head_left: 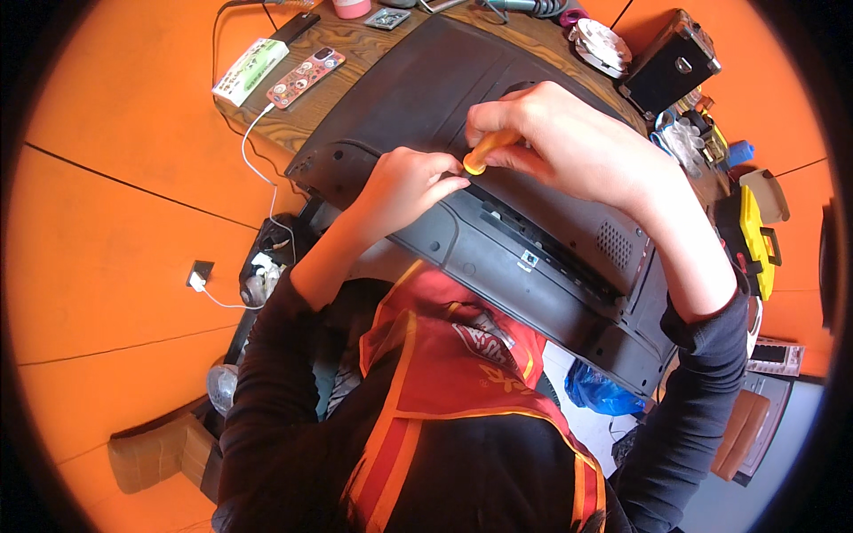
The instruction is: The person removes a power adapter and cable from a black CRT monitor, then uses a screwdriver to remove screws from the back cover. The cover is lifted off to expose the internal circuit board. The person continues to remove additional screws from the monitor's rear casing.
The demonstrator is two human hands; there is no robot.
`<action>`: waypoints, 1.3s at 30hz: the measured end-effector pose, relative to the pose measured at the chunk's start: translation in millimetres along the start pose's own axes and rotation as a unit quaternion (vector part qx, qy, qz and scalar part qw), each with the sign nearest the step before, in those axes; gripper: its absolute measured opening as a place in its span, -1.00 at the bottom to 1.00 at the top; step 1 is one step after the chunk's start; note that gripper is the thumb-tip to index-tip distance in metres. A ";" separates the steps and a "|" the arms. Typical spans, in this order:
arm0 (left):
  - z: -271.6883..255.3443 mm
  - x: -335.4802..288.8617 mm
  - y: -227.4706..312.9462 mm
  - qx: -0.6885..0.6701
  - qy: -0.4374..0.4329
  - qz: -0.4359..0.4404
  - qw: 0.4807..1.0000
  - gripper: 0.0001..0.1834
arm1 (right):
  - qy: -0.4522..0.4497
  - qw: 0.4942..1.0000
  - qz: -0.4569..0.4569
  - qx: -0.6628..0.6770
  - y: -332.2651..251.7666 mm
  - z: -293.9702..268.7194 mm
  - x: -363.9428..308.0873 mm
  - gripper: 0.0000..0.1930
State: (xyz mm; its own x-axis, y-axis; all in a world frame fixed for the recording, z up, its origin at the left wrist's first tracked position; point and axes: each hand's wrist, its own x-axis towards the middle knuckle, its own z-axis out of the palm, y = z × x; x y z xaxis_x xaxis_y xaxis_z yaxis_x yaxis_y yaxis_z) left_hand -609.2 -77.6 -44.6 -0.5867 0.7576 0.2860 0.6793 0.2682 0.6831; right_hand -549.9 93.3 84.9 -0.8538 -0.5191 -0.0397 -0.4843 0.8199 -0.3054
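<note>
Wood-grain tabletop (371, 43) bears black television back housing (409, 98). Right hand (560, 133) grips yellow-handled screwdriver (480, 160) over housing; left hand (402, 185) narrowed beside the tool's lower end, whether holding anything cannot tell. Housing probably stiff, bulky, slippery; best grasped by opposite rims. Left of housing: sticker-patterned phone (306, 77); right: black box (671, 67).

A yellow-handled screwdriver (490, 151) is slanting down toward a large black plastic casing (409, 89), which is lying askew, its long recessed strip (573, 268) and vent holes (614, 244) facing up.
</note>
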 end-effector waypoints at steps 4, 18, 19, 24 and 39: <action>1.2 -1.1 -1.0 -0.008 0.010 0.004 1.000 -0.79 | 0.032 0.989 0.135 -0.046 -9.3 4.7 -6.0 -0.88; -0.5 -0.5 -2.7 0.008 0.008 0.006 1.000 -0.80 | 0.081 0.993 0.065 -0.047 -11.4 8.2 -3.8 -0.85; -1.1 -0.1 -4.0 0.012 -0.007 -0.002 1.000 -0.80 | 0.080 0.996 0.046 -0.017 -9.9 7.7 -2.0 -0.84; 5.8 1.6 -6.4 -0.029 0.019 0.015 0.999 -0.79 | 0.096 0.995 0.004 0.005 -7.2 7.0 -0.9 -0.84; 4.0 4.5 -13.5 -0.079 -0.011 0.020 0.997 -0.80 | 0.078 0.993 0.083 -0.022 -11.2 4.2 -3.1 -0.88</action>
State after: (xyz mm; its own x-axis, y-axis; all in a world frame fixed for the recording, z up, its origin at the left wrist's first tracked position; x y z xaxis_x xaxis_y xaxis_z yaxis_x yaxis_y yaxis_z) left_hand -619.2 -75.4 -55.3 -0.5496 0.7787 0.3025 0.6235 0.1414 0.7689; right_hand -541.0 84.7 84.5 -0.9404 -0.3341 0.0629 -0.3385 0.9029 -0.2650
